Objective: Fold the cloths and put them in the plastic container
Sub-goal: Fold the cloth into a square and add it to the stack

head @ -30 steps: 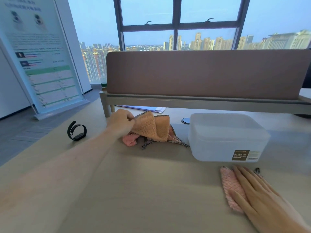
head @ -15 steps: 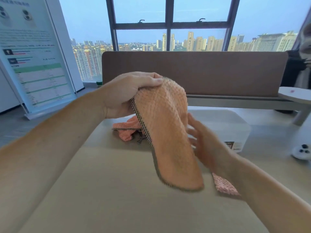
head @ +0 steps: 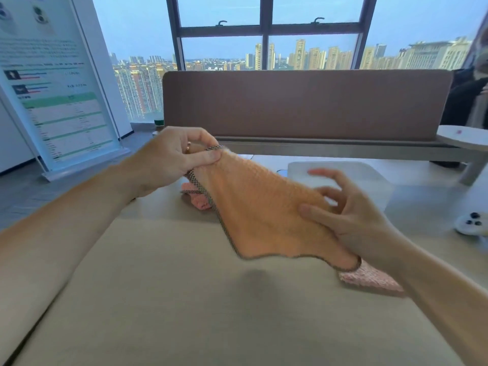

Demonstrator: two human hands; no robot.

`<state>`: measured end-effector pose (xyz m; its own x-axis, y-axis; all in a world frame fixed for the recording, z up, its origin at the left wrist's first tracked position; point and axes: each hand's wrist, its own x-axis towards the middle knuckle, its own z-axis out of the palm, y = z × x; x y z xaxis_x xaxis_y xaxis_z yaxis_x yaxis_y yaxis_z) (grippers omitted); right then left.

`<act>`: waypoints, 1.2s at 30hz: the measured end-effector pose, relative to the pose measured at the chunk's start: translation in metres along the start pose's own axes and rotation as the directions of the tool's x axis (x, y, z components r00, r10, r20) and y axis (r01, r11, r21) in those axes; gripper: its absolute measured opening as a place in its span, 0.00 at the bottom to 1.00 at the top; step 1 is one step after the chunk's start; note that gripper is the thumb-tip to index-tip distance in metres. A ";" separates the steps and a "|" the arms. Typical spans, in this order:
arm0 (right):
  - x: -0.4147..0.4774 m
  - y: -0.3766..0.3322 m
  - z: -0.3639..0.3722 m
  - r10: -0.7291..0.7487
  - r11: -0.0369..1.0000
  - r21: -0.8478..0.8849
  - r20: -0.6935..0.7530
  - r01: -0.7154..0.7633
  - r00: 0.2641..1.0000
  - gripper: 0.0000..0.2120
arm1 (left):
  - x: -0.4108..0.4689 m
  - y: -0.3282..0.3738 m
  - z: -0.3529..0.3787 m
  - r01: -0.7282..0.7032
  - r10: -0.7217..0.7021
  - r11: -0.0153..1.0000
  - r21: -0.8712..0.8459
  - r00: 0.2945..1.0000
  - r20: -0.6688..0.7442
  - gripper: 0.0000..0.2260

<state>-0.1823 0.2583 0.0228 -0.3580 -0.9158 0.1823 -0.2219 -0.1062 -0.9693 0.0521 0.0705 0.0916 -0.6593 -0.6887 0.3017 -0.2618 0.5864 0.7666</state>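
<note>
An orange cloth (head: 258,210) with a checked edge hangs spread in the air above the table. My left hand (head: 174,159) pinches its top corner. My right hand (head: 343,215) holds the cloth's right side, thumb on the front and fingers curled behind it. A folded pink cloth (head: 369,278) lies flat on the table under my right forearm. Behind the orange cloth, a heap of pink cloths (head: 196,200) rests on the table. The translucent plastic container (head: 369,178) stands at the back right, partly hidden by my right hand.
A brown desk divider (head: 303,104) runs across the back of the table (head: 158,299). A white controller (head: 472,223) lies at the far right. A standing poster (head: 52,83) is on the left, and a person sits at the far right.
My left hand lifted the orange cloth off the heap and brought it nearer. My right hand left the folded pink cloth and took hold of the orange cloth's right side, spreading it.
</note>
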 end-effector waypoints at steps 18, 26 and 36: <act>-0.006 0.012 0.044 0.211 0.802 0.227 0.758 -0.553 0.617 0.36 | -0.006 0.039 0.002 0.118 0.054 0.903 -0.414 0.923 0.381 0.11; 0.002 -0.007 0.030 0.107 0.830 0.391 0.589 -0.399 0.801 0.22 | -0.014 0.038 -0.003 0.015 -0.027 0.998 0.066 0.981 0.194 0.08; 0.001 -0.042 -0.028 -0.110 0.945 -0.268 0.273 0.186 0.956 0.15 | -0.054 0.023 -0.011 -0.077 0.085 0.994 0.072 0.990 -0.112 0.05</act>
<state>-0.1989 0.2722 0.0680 -0.0701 -0.9693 0.2359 -0.5194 -0.1664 -0.8382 0.0895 0.1167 0.0986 -0.5963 -0.6796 0.4273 -0.2599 0.6671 0.6982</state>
